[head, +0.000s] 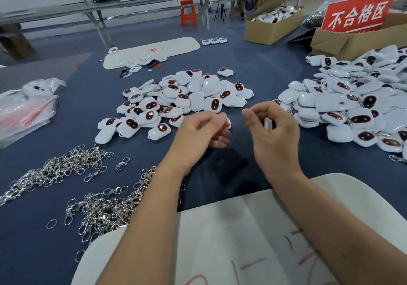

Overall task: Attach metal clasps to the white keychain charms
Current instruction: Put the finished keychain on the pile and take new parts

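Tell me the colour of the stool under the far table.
Orange. The stool shows in the head view, near the top centre.

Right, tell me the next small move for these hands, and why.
Probably bring the two hands together. The left hand seems to pinch a white charm, partly hidden, and the right hand curls round something small and pale, too blurred to name. A gap separates them above the blue table, so nothing can be joined yet.

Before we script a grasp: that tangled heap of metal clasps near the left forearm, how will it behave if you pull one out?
The metal clasps lie interlocked, hooks through rings, so pulling one would probably drag neighbours along. Each looks like a jointed hook and ring, likely to dangle rather than stay stiff. The shiny finish suggests a slippery pinch. A loose clasp nearby looks easier.
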